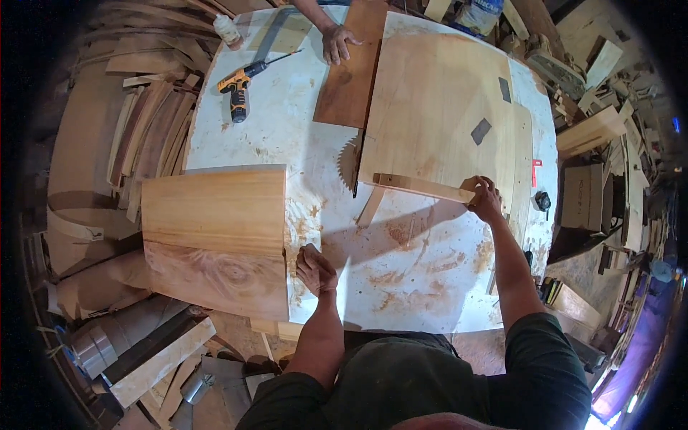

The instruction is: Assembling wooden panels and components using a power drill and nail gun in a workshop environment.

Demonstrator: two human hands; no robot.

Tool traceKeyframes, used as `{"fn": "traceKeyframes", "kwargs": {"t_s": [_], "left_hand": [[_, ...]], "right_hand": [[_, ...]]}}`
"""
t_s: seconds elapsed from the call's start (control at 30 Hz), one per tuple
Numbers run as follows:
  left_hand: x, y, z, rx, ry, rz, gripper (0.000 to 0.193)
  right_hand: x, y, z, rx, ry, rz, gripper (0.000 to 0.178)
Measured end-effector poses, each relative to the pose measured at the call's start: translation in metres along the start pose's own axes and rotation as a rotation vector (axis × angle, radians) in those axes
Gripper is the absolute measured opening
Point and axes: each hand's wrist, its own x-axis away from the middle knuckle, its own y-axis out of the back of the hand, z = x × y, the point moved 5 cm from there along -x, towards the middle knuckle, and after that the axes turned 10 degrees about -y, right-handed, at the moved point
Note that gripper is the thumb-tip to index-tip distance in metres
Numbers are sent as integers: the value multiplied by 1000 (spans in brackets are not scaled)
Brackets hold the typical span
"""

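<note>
My right hand [484, 199] grips the right end of a narrow wooden rail [423, 187] along the near edge of a large pale wooden board [437, 93]. Two dark grey patches mark that board. A toothed circular saw blade [348, 163] stands up from the white tabletop [401, 287] at its left edge. My left hand [317, 271] rests on the table with fingers curled together, just right of a wide two-tone wooden panel [215, 244]; nothing shows in it. Across the table, another person's hand [338, 44] lies spread on a reddish-brown plank [351, 79].
An orange and black cordless drill [236, 89] and a white bottle [227, 29] sit at the far left. A black round object [542, 201] lies near the right edge. Stacked wood strips [147, 136] stand left of the table, with a cardboard box [582, 197] and offcuts to the right.
</note>
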Motion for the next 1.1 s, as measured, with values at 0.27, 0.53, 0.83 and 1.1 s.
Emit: {"fn": "traceKeyframes", "kwargs": {"t_s": [0.27, 0.53, 0.83, 1.1], "left_hand": [[0, -3, 3, -7, -21, -52, 53], [0, -2, 5, -15, -36, -55, 53], [0, -1, 4, -43, -55, -102, 52], [-3, 8, -5, 1, -67, -111, 50]], "right_hand": [[-4, -6, -9, -17, 50, -34, 91], [2, 4, 6, 13, -17, 26, 88], [2, 2, 6, 14, -7, 11, 91], [-4, -4, -4, 17, -45, 32, 93]]}}
